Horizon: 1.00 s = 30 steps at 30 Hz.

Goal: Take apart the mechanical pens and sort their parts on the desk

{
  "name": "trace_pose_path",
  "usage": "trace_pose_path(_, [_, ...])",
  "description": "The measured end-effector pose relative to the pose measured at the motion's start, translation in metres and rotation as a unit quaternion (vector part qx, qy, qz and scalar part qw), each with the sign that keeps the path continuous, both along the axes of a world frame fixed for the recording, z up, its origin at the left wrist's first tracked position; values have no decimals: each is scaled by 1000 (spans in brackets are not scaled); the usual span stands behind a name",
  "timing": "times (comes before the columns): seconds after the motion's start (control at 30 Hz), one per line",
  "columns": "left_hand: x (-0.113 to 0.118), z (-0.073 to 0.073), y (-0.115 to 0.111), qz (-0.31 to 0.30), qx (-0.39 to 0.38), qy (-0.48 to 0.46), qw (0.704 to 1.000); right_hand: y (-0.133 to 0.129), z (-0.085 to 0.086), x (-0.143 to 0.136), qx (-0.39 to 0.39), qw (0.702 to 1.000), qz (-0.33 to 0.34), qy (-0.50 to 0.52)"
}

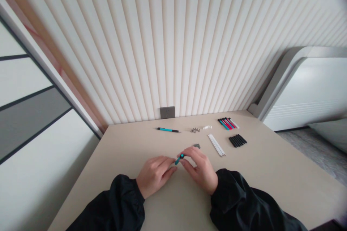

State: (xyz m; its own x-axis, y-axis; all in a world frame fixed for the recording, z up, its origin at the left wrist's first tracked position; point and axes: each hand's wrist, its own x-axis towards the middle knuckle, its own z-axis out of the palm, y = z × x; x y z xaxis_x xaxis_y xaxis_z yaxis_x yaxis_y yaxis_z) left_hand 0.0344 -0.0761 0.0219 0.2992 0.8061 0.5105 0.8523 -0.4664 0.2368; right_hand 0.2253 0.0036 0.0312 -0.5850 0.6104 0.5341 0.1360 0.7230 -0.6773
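Steadying a turquoise piece between left hand and right hand

Fingertips meet above the near half of a beige bench, the slim piece tilted between them with its black end toward the right; the left hand pinches the lower end, its thumb partly beneath; the right hand grasps the black end between thumb and forefinger; dark sleeves cover both forearms. Just beyond the right hand, partly hidden by it, sits a cluster of small grey pieces; farther back lies a turquoise-and-black pen, its tip pointing right; to its right are a group of metallic cones and a scatter of small whitish parts, too small to make out clearly. White rods lie side by side at a slant, right of the grey pieces; beyond them, toward the right, a row of coloured tubes in turquoise, red and white lies behind a row of black tubes; a dark wall socket sits low on the ribbed wall at the bench's far edge; a pale headboard stands at right.
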Motion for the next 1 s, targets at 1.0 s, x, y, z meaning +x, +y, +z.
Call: trace_pose_path(1.0, [1, -1, 3, -1, -6, -31, 1000, 270, -56, 208, -108, 895, -344, -261])
